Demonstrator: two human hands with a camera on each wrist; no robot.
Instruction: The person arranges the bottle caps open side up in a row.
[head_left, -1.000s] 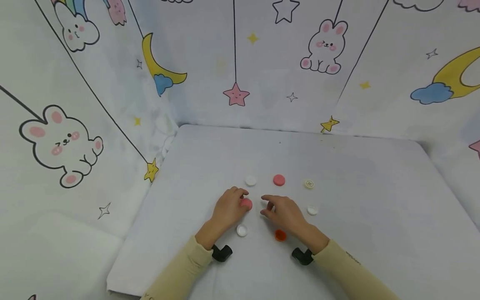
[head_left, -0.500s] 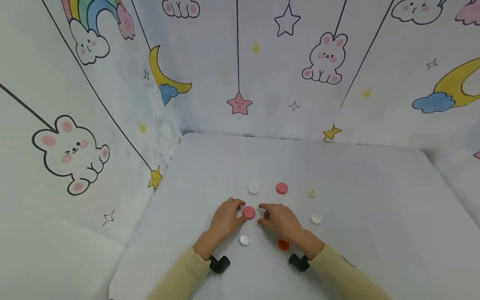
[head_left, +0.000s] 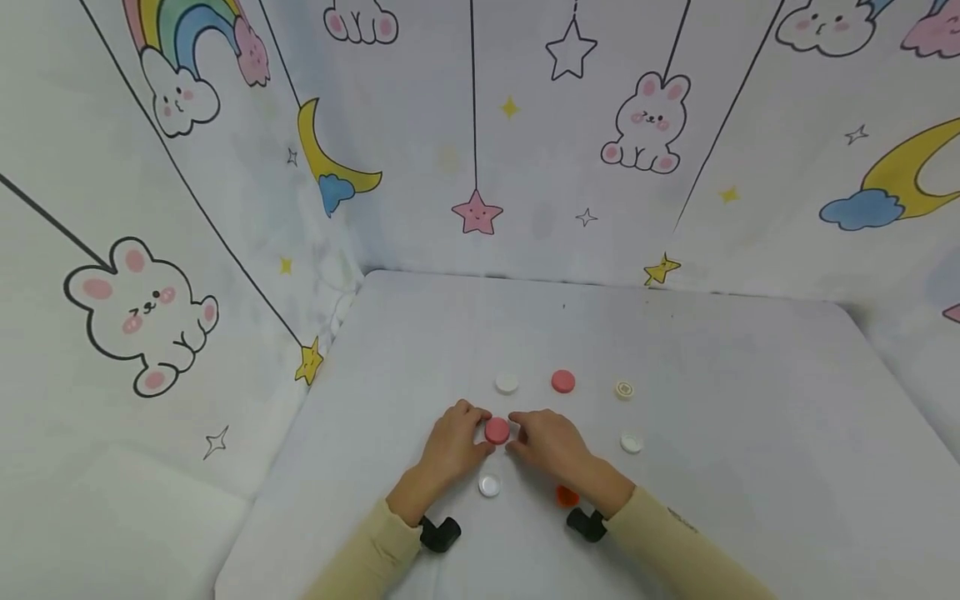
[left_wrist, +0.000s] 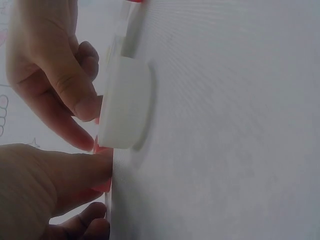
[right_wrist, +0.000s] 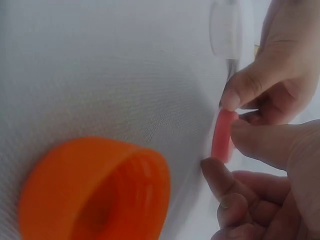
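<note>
A pinkish-red round cap [head_left: 497,431] lies flat on the white tabletop between both hands. My left hand [head_left: 453,442] is at its left, thumb and index fingertip right at the rim. From the other side my right hand [head_left: 551,446] reaches in, its thumb and index tip close around the cap's right edge. In the right wrist view, the right thumb [right_wrist: 260,142] overlaps the red cap [right_wrist: 222,135], and the left thumb [right_wrist: 235,97] is at its upper end. The left thumb [left_wrist: 85,167] hides most of the cap in the left wrist view.
Around the hands lie a white cap [head_left: 507,383], a red cap [head_left: 562,381], a cream patterned cap [head_left: 624,389] and another white cap [head_left: 632,442]. Closer in are an upturned white cap [head_left: 489,485] and a hollow orange cap [right_wrist: 95,190], partly behind the right wrist.
The left fingers have come off the top of the pinkish-red cap and now flank it. My right hand has moved left, up to the cap. The head view has tilted slightly.
</note>
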